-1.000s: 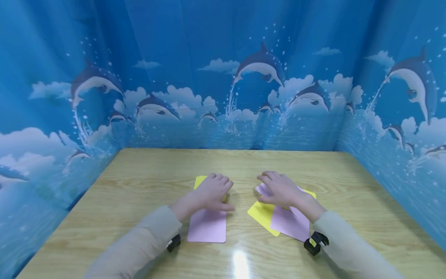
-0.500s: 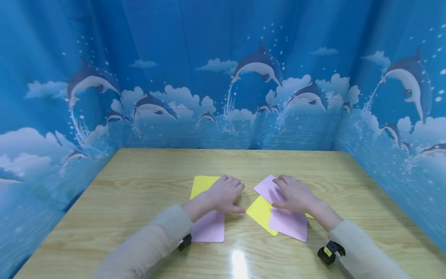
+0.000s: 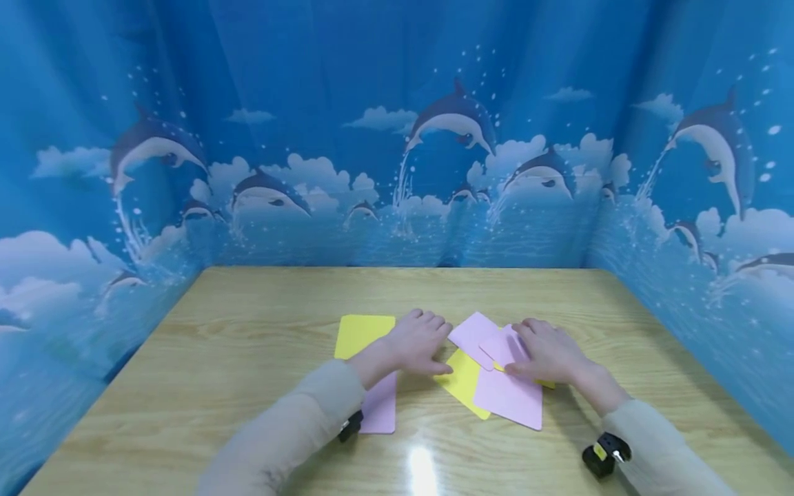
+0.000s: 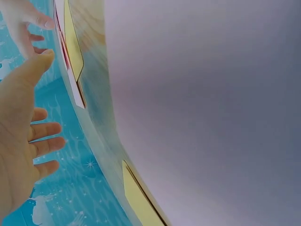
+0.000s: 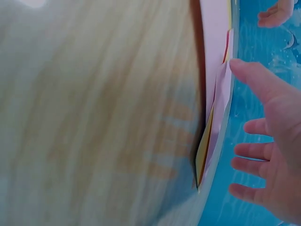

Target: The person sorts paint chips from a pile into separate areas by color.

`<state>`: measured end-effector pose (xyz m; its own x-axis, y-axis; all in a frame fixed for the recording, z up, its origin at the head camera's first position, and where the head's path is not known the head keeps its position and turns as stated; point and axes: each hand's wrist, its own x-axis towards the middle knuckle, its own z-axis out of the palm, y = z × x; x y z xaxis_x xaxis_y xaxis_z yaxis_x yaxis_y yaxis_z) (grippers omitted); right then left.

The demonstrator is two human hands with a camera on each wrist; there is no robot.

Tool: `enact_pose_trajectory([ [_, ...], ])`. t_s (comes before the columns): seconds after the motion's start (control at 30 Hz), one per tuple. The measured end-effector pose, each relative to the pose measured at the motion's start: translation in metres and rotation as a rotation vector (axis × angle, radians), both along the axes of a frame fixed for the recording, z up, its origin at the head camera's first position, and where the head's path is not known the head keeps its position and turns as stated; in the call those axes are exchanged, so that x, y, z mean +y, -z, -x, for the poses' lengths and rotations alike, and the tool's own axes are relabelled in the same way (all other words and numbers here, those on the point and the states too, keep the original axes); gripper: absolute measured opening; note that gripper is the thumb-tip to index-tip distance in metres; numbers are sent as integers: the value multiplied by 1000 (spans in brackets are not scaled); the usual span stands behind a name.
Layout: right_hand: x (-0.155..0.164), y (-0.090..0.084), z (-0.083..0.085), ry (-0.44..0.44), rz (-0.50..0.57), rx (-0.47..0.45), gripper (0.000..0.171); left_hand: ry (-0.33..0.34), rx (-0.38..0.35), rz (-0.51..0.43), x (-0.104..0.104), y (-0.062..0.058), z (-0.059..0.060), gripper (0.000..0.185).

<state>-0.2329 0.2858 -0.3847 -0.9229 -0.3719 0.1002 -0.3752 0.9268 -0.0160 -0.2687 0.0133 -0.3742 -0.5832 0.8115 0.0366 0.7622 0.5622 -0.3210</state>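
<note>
Wooden table (image 3: pixel 248 386) inside a dolphin curtain (image 3: pixel 310 138), left hand (image 3: pixel 417 342) flat with fingers relaxed at table centre, beside a yellow card (image 3: pixel 362 334), right hand (image 3: pixel 548 351) fingers spread, pressing overlapping pink cards (image 3: pixel 505 393) right of centre

A pale wooden table with a light grain (image 3: pixel 260 324) fills the lower part of the room, with a bright glare spot (image 3: pixel 423 468) near its front edge. Blue fabric curtains printed with leaping dolphins, white clouds and water splashes (image 3: pixel 397 138) hang around its left, far and right edges. The printed sheets meet in folds at the two far corners, and the cloth drops below the table's left edge.
</note>
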Motion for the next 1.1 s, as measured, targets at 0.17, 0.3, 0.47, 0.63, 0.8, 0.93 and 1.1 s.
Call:
enact_pose_trajectory([
  [0.17,5,-1,-4,19,-11,-12,82,-29,-54,1,13,-1,4,73],
  [0.3,7,-1,-7,22,-14,-17,86,-22,-80,3,25,-1,9,68],
  [0.47,9,1,-9,14,-31,-26,85,3,-75,8,40,1,12,60],
  [0.63,9,3,-10,8,-57,-38,82,26,-53,18,55,5,12,60],
  [0.8,10,2,-11,16,-56,-53,82,27,-63,31,68,8,10,59],
  [0.93,12,2,-12,0,-38,-66,83,16,-90,44,74,9,10,60],
  [1.1,16,2,-10,-44,-8,-86,78,36,-92,55,81,11,11,63],
])
